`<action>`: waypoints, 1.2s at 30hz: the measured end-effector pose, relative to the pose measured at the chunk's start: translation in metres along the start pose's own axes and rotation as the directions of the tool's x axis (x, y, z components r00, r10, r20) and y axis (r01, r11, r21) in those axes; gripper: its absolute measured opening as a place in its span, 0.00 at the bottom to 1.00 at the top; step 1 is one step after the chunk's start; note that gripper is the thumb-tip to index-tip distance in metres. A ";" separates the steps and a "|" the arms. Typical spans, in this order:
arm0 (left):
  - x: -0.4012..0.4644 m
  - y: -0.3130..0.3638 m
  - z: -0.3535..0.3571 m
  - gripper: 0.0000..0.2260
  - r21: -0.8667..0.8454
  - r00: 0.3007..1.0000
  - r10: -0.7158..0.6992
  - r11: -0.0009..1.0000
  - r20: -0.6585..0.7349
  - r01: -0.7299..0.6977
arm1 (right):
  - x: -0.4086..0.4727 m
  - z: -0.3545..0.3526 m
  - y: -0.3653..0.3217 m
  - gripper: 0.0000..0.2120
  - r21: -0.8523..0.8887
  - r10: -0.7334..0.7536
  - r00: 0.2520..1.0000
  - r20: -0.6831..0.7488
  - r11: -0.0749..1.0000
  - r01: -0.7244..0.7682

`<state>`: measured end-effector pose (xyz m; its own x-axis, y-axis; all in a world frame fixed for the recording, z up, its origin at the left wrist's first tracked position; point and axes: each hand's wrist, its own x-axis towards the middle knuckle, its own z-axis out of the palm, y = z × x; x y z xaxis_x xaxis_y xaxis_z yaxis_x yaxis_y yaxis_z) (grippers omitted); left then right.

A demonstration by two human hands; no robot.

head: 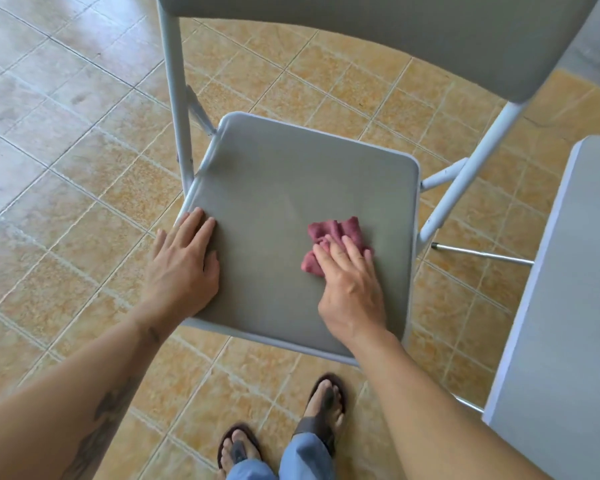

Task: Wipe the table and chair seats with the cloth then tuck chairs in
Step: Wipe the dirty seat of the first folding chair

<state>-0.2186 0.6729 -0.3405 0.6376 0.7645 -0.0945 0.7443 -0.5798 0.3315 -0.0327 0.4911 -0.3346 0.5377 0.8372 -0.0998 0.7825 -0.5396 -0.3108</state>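
While the left hand lies flat on the seat edge, the right hand presses the cloth flat-fingered at the seat's front-right, most of the seat lying to its left.

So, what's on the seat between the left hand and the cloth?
Nothing: in the head view, only bare grey seat stretches between the left hand, resting flat at the seat's edge, and the red cloth under the right hand.

This looks like a plain dining corner of a home: yellow-brown floor tiles all around, a grey folding chair in the centre beside a grey table at the right edge, and flip-flops on the feet at the bottom.
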 end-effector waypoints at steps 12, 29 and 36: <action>-0.080 0.073 0.002 0.31 0.008 0.963 -0.002 1.000 0.270 0.000 | -0.103 -0.012 -0.014 0.31 0.071 0.014 0.996 0.092 0.997 -0.021; -0.138 0.243 -0.171 0.25 -0.154 0.923 0.131 0.985 0.360 -0.080 | -0.207 -0.240 0.018 0.24 0.533 0.518 0.852 0.076 0.701 -0.473; -0.224 0.392 -0.212 0.24 -0.225 0.895 0.304 0.945 0.327 -0.239 | -0.337 -0.338 0.096 0.29 0.536 0.476 0.875 -0.090 0.764 -0.361</action>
<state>-0.1120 0.3345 0.0094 0.8618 0.4160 -0.2903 0.5062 -0.6669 0.5469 -0.0326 0.1276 -0.0110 0.8714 0.4671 -0.1501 0.2353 -0.6663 -0.7075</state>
